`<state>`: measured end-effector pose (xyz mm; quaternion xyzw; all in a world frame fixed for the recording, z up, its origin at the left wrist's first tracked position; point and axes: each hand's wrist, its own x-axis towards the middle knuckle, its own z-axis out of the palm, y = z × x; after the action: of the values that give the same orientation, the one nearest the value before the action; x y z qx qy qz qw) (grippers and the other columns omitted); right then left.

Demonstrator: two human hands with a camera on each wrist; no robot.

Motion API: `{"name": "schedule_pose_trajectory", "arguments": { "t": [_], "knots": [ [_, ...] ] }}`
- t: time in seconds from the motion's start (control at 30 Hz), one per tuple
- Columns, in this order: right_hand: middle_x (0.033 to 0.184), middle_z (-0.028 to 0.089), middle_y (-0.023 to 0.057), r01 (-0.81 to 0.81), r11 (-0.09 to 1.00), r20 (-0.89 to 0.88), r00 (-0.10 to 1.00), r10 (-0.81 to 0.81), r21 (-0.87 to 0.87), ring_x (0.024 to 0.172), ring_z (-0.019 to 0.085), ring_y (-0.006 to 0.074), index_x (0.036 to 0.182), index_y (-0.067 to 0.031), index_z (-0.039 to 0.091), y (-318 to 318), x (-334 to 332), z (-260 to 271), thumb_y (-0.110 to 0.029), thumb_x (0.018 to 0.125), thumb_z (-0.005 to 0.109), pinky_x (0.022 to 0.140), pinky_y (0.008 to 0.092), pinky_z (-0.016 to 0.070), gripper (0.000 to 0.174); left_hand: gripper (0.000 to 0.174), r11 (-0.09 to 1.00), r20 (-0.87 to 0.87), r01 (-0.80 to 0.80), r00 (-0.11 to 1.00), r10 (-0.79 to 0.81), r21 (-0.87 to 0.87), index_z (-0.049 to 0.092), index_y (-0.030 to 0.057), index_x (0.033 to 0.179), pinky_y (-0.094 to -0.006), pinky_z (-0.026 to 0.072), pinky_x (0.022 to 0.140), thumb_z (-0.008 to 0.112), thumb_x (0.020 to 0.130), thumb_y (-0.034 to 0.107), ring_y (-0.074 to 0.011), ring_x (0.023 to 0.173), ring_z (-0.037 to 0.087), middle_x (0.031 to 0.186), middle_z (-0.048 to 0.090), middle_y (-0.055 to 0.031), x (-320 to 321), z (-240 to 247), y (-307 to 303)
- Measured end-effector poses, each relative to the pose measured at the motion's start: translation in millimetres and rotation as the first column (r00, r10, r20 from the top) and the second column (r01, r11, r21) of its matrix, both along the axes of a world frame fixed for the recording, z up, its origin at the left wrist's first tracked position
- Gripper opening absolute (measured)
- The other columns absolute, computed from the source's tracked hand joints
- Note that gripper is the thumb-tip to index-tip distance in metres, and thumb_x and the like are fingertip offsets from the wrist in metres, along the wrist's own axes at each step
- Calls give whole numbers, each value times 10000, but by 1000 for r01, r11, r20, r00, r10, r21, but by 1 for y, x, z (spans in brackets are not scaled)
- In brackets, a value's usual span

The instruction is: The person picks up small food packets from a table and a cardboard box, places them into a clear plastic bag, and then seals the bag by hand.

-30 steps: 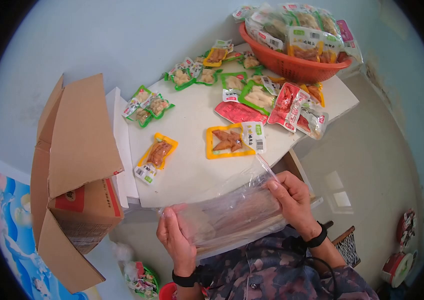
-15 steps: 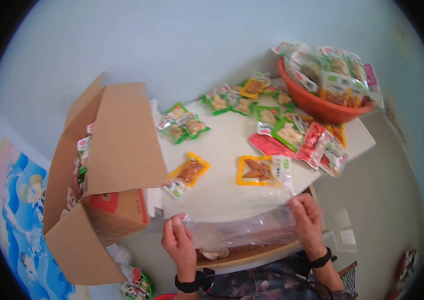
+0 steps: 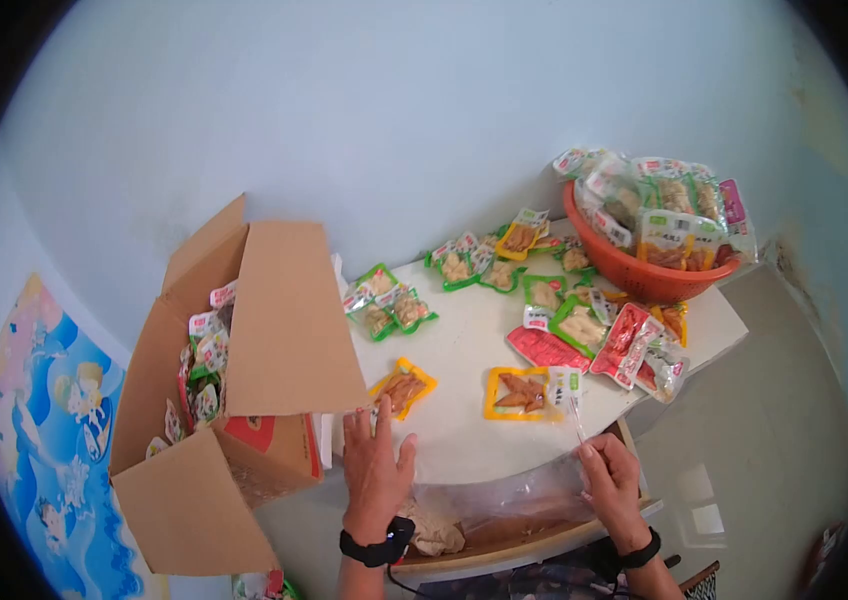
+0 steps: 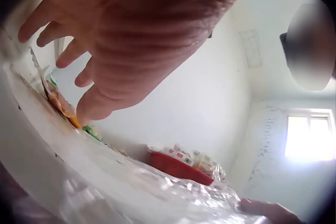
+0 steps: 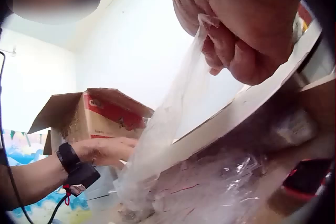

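Reaching left hand (image 3: 374, 470): apart from the right hand, fingers straight and spread, just right of the cardboard box (image 3: 289, 320); contact with the packet by its fingertips cannot be told.
Right hand (image 3: 612, 475): pinches the clear plastic bag (image 3: 514, 490), well to the right of the box; it would do well to keep that pinch firm but light, so the thin film neither slips nor tears.
Plastic bag: slack, right of the box, over the open drawer (image 3: 534, 535); its opening cannot be made out. Best kept spread and clear of the drawer front, where it might snag.
Near yellow-edged packet (image 3: 406, 388): right of the box, tilted on the tabletop (image 3: 454, 440), at the left fingertips; if gripped, a flat pinch on its sealed edge should be surer than squeezing its bulging middle.
Second yellow-edged packet (image 3: 522, 393): farther right of the box, lying flat; loose film should be kept from dragging it.
Box flap (image 3: 294, 320): on the box's right side, close above the left hand; a low wrist path should avoid knocking it.
Orange basket (image 3: 634, 268): far right of the box, heaped with packets.
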<state>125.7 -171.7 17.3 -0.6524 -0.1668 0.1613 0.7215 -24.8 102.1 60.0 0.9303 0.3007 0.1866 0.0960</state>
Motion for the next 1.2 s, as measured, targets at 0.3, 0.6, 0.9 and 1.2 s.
{"name": "schedule_pose_trajectory", "arguments": {
  "t": [0.3,0.6,0.9,1.2],
  "knots": [
    [760,533,-76,83,994,46,996,-80,-75,671,422,20,967,-11,675,-55,5,2,-144,1029,638,611,212,363,151,721,995,-243,99,965,-98,-7,364,134,1592,-561,365,1162,642,970,368,-606,1379,396,1555,379,-343,55,-3,13],
    [795,565,-70,82,997,44,996,-82,9,712,454,20,977,-17,680,-62,-2,-10,-164,1039,629,639,209,376,167,688,972,-261,187,954,-145,142,397,30,1514,-537,524,951,644,977,380,-518,1139,615,1321,563,-358,155,-7,-35],
    [757,540,-80,76,997,8,997,-76,21,660,430,6,990,-35,673,-62,-7,4,-198,1053,610,590,203,345,185,617,938,-156,344,926,-345,-30,449,9,1460,-518,529,922,641,979,343,-430,1120,647,1251,634,-291,189,27,-49],
    [712,443,-107,38,923,-185,982,36,383,585,346,-8,1013,-50,643,-19,11,26,-186,1076,569,518,198,256,167,381,932,549,311,753,-362,186,645,-16,1268,-383,562,757,700,895,42,-321,957,661,1162,680,-199,42,99,-93]
  ]
}}
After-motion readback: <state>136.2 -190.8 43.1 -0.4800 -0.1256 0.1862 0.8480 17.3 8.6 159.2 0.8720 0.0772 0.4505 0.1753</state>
